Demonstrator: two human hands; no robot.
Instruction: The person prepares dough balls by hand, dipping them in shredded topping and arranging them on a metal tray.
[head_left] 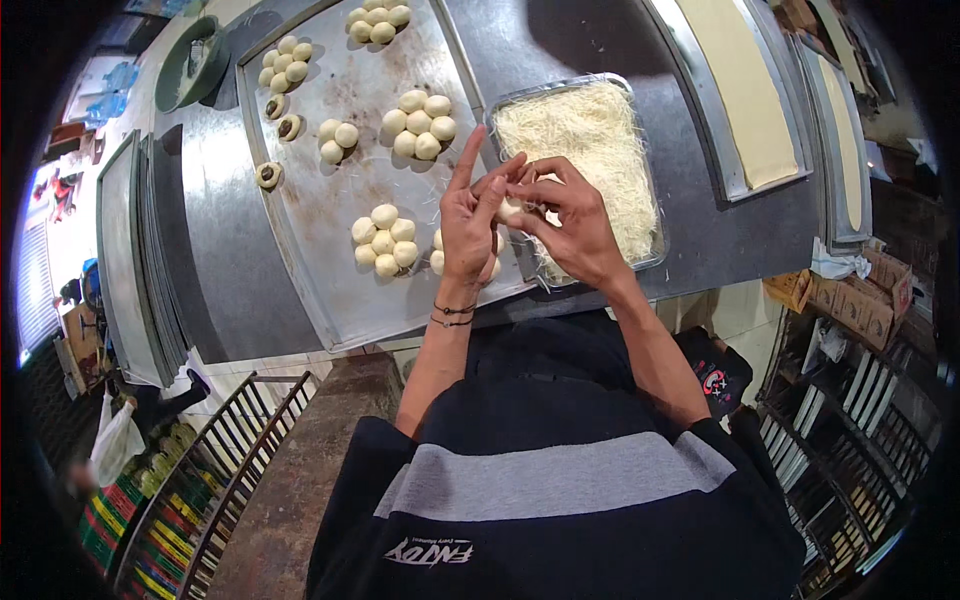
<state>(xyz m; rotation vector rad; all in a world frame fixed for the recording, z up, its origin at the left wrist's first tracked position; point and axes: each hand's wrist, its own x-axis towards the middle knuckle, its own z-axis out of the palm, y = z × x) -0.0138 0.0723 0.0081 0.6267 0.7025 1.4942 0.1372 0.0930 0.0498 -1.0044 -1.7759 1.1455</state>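
Note:
Between my two hands is a small pale dough ball (509, 209), partly covered by fingers. My left hand (468, 222) steadies it with the thumb and bent fingers while its index finger points up and away. From the other side, my right hand (572, 218) pinches the dough with thumb and fingertips. Both are over the gap between a large baking sheet (300, 200) and a metal tray (660, 235) full of shredded cheese (580, 120). Dough balls (384, 240) sit on the sheet in flower-like clusters; one cluster is partly hidden behind my left hand.
Along the sheet's left edge lie several dough pieces with dark filling (268, 175). A green basin (192, 65) stands at the far left, near stacked trays (125, 260). Long trays of flat dough sheets (740, 90) lie to the right. A cardboard box (860, 300) is beyond the table's right end.

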